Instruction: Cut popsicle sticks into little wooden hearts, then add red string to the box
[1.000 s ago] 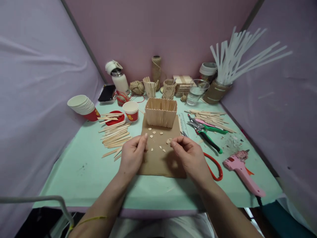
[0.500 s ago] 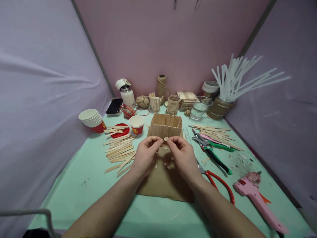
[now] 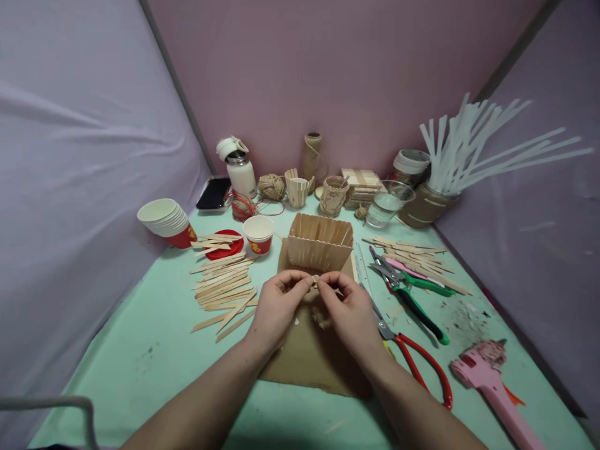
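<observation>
Over a brown cardboard sheet (image 3: 314,369), my left hand (image 3: 282,307) and my right hand (image 3: 350,309) meet with thumbs and fingertips pinched. Between them they hold a small pale wood chip (image 3: 315,279), mostly covered by the fingers. Just beyond the hands, a box made of craft sticks (image 3: 319,251) stands at the far part of the cardboard, apart from the fingers. A few more small chips lie on the cardboard below the hands.
Loose craft sticks (image 3: 225,284) lie on the left beside a paper cup (image 3: 258,236). To the right are red-handled scissors (image 3: 424,362), green-handled pruning shears (image 3: 415,306) and a pink glue gun (image 3: 492,381). A clear cup (image 3: 387,206) and glue sticks (image 3: 469,147) stand at the back.
Both hands have drawn slightly nearer to me, so more of the box's front shows. The fingertips have closed in around the wood chip, which is now more hidden. The view has shifted a little.
</observation>
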`<state>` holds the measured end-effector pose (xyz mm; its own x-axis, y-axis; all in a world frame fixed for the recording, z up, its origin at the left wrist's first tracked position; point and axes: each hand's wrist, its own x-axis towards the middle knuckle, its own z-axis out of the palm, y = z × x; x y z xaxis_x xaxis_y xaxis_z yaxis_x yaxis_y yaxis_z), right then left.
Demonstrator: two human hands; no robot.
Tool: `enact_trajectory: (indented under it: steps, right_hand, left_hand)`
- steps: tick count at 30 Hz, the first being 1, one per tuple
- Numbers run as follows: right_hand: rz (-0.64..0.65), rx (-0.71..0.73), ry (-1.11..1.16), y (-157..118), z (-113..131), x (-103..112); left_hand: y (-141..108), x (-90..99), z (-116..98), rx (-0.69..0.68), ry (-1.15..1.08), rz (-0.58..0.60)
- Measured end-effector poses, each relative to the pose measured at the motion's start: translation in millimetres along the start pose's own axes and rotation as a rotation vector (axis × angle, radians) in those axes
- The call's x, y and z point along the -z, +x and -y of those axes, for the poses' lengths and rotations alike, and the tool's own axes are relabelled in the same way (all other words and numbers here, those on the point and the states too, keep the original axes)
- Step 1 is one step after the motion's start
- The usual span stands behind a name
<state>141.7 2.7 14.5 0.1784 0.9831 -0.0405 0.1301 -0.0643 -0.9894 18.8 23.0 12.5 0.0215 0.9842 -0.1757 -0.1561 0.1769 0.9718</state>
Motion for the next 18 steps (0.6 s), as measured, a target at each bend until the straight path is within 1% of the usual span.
enact_trajectory:
  steps: [6,11,16,18]
  right_hand:
    - [0.064,-0.087,0.105,-2.7,-3.1,2.9]
    - [0.048,-0.09,0.105,-2.1,-2.5,2.6]
    - [0.033,-0.06,0.078,-1.1,-2.2,2.5]
    - [0.032,-0.058,0.074,-1.1,-3.2,2.5]
  left_hand:
    - [0.6,0.3,2.7,0.052,-0.06,0.031]
    - [-2.3,-1.2,2.2,0.083,-0.095,0.047]
    - [-3.9,-1.3,3.5,0.097,-0.094,0.083]
    - [-3.4,-0.9,5.4,0.125,-0.109,0.094]
